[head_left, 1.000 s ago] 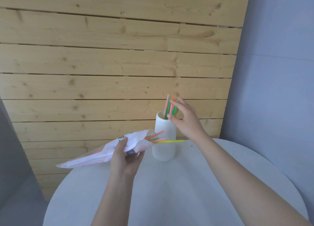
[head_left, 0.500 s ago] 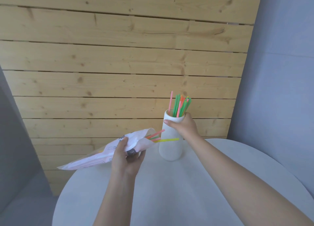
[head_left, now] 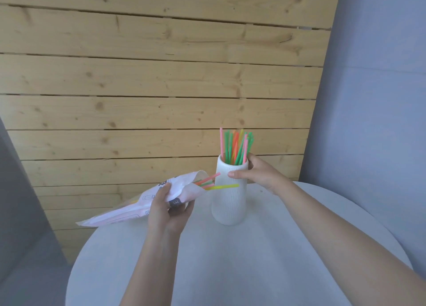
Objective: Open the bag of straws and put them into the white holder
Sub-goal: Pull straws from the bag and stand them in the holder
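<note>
Pine planks back the round white worktop [head_left: 230,271] in front of you. Your right hand [head_left: 258,175] wraps the upper part of the white holder [head_left: 228,202], where a bunch of straws [head_left: 237,146] stands upright. Your left hand [head_left: 168,211] grips the bag [head_left: 143,204] aloft, a few straws poking from its open mouth beside the holder.

right hand [head_left: 258,175] around holder [head_left: 229,197] (bag [head_left: 143,204] in left hand [head_left: 168,210])

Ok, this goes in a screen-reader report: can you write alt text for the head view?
The right hand grips a white holder full of upright coloured straws on a round white table. The left hand holds an open bag beside it, a few straws poking out.
</note>
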A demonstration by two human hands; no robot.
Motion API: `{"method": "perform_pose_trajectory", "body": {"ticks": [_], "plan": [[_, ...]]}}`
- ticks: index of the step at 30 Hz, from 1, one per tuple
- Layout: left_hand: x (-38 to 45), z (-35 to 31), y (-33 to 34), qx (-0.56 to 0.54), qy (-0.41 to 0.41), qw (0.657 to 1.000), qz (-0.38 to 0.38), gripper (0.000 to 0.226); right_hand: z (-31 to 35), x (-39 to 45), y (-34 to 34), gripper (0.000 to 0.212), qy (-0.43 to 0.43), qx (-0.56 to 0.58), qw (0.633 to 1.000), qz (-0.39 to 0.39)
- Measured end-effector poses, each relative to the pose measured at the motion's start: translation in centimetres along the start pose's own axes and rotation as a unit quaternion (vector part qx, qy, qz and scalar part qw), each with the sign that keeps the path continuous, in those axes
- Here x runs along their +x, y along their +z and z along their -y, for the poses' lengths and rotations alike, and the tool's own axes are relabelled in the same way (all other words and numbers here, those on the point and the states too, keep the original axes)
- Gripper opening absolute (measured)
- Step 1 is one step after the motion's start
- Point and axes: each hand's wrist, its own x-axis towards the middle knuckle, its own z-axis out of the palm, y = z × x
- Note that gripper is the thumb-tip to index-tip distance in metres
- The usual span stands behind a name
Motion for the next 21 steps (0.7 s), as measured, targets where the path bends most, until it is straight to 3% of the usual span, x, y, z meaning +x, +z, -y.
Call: {"method": "perform_pose_trajectory", "body": {"ticks": [4, 7, 10, 13, 16, 21], "plan": [[-0.2, -0.4, 0.2, -0.004, -0.015, 1.000, 0.014, 0.017, -0.7, -0.7, 0.5, 0.076, -0.016, 0.055, 0.998, -0.019], [-0.5, -0.6, 0.3, 0.007, -0.019, 0.999, 0.028, 0.015, -1.5, -2.0, 1.2, 0.089, -0.019, 0.094, 0.992, -0.085], [-0.7, -0.7, 0.4, 0.013, -0.018, 0.999, 0.045, 0.014, -1.6, -3.7, 2.5, 0.069, -0.047, 0.072, 0.971, -0.225], [-0.7, -0.7, 0.3, 0.018, -0.019, 0.997, 0.069, 0.022, -0.8, -5.2, 3.5, 0.038, -0.130, 0.078, 0.923, -0.355], [-0.7, -0.5, 0.3, 0.047, -0.011, 0.993, 0.106, 0.018, 0.5, -6.6, 4.8, 0.018, -0.189, 0.090, 0.904, -0.373], [-0.9, -0.4, 0.6, 0.117, 0.032, 0.979, 0.162, 0.012, 0.3, -7.4, 7.3, 0.020, -0.200, 0.059, 0.910, -0.357]]}}
